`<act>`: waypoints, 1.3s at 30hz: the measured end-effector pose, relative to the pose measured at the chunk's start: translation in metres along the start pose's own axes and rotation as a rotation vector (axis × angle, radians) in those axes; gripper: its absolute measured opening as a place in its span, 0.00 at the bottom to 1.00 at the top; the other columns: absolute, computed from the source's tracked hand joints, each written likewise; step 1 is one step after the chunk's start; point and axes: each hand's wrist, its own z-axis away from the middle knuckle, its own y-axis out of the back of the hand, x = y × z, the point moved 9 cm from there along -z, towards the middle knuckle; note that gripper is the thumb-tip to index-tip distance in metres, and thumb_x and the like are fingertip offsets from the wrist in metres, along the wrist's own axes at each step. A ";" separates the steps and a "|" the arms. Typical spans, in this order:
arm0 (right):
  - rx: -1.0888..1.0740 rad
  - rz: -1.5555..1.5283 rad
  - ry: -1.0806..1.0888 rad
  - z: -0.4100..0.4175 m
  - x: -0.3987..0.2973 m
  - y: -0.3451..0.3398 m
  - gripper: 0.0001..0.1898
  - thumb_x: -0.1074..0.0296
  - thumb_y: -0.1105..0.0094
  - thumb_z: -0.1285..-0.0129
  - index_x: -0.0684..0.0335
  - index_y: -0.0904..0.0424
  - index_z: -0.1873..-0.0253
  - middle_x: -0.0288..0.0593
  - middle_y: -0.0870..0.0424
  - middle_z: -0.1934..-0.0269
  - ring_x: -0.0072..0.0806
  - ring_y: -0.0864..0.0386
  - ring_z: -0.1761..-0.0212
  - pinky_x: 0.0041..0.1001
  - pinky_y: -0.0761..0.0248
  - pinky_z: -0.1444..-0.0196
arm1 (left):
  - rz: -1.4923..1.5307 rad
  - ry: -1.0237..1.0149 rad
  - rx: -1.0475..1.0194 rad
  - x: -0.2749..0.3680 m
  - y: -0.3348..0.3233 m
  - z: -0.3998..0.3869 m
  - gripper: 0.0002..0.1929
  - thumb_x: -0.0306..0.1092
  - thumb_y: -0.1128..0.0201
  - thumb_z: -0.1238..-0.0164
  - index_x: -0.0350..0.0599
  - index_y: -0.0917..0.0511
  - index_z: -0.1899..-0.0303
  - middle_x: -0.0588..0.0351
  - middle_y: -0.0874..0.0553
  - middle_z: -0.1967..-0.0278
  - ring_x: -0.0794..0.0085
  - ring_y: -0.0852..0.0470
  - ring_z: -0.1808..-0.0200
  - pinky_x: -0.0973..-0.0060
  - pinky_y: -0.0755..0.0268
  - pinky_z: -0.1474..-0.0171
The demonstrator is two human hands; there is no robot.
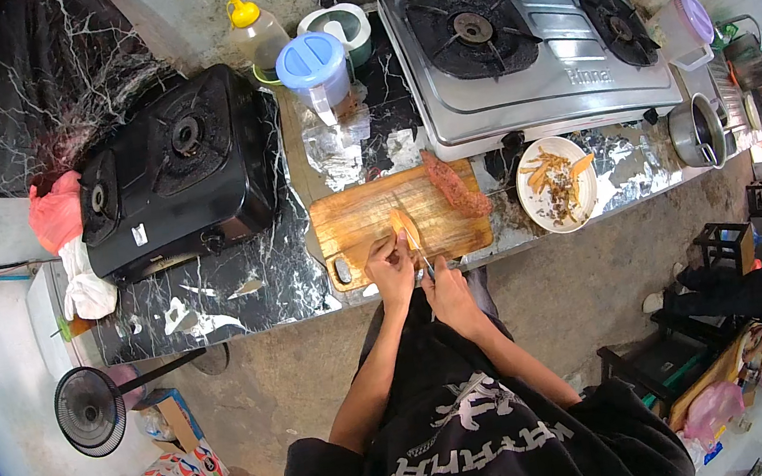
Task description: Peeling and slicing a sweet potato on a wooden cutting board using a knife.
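On a wooden cutting board (369, 203) lies a piece of orange vegetable (402, 224), its kind hard to settle. My left hand (392, 265) pinches it near the board's front edge. A knife (421, 254) is in my right hand (449, 295), its blade against the piece's right side. A long, reddish, rough-skinned piece of food (454, 187) lies diagonally on the right end of the board. Right of the board, a white plate (528, 206) holds orange strips and dark bits.
A black gas stove (228, 186) stands left, a silver one (464, 102) behind right. A blue-lidded jug (313, 65) and yellow-capped bottle (261, 32) stand behind the board. A metal pot (685, 140) is at the right; a person (732, 294) is beyond. A fan (90, 412) stands lower left.
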 end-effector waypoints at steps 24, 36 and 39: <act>-0.015 0.010 -0.065 -0.005 -0.001 -0.002 0.16 0.68 0.46 0.35 0.79 0.35 0.55 0.73 0.22 0.69 0.69 0.23 0.61 0.55 0.29 0.60 | -0.025 0.011 0.019 0.005 0.001 0.001 0.15 0.36 0.36 0.31 0.28 0.17 0.61 0.48 0.18 0.61 0.77 0.20 0.75 0.79 0.26 0.74; 0.061 -0.003 0.034 -0.006 0.001 0.000 0.16 0.67 0.45 0.35 0.78 0.34 0.54 0.71 0.22 0.71 0.67 0.24 0.62 0.55 0.31 0.62 | -0.050 0.017 0.013 0.018 0.001 0.002 0.16 0.36 0.35 0.31 0.25 0.17 0.61 0.46 0.18 0.62 0.74 0.18 0.69 0.79 0.25 0.71; 0.108 0.001 0.055 -0.005 -0.001 0.004 0.15 0.68 0.44 0.36 0.77 0.32 0.55 0.71 0.23 0.72 0.66 0.23 0.63 0.54 0.31 0.65 | -0.148 -0.092 0.033 0.033 0.003 0.000 0.14 0.37 0.34 0.34 0.32 0.15 0.58 0.48 0.17 0.66 0.77 0.21 0.77 0.80 0.29 0.75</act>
